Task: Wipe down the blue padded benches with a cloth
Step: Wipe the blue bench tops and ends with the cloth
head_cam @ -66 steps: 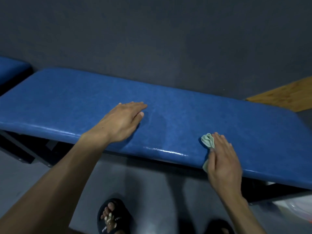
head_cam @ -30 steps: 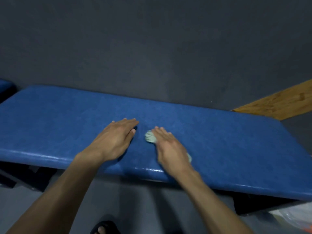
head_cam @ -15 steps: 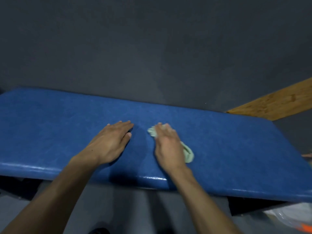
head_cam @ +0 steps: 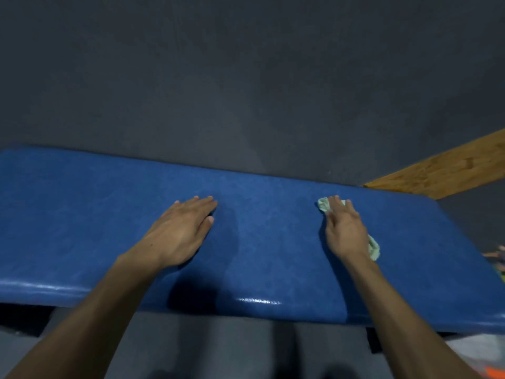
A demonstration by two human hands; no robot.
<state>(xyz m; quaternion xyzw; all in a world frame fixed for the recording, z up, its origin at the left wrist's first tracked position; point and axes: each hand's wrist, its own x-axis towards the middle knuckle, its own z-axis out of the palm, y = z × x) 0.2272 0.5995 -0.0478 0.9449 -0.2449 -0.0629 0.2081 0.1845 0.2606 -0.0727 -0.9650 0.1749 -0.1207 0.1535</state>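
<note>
Your left hand (head_cam: 182,233) lies flat on the long blue padded vinyl bench (head_cam: 273,255), fingers straight and close together, pointing far and right, holding nothing. Your right hand (head_cam: 345,231) presses a crumpled pale green cloth (head_cam: 324,205) onto the bench's right part, fingers straight over it; the cloth shows at your fingertips and behind your palm. The glossy bench spans the scene, against a dark grey wall (head_cam: 246,77).
</note>
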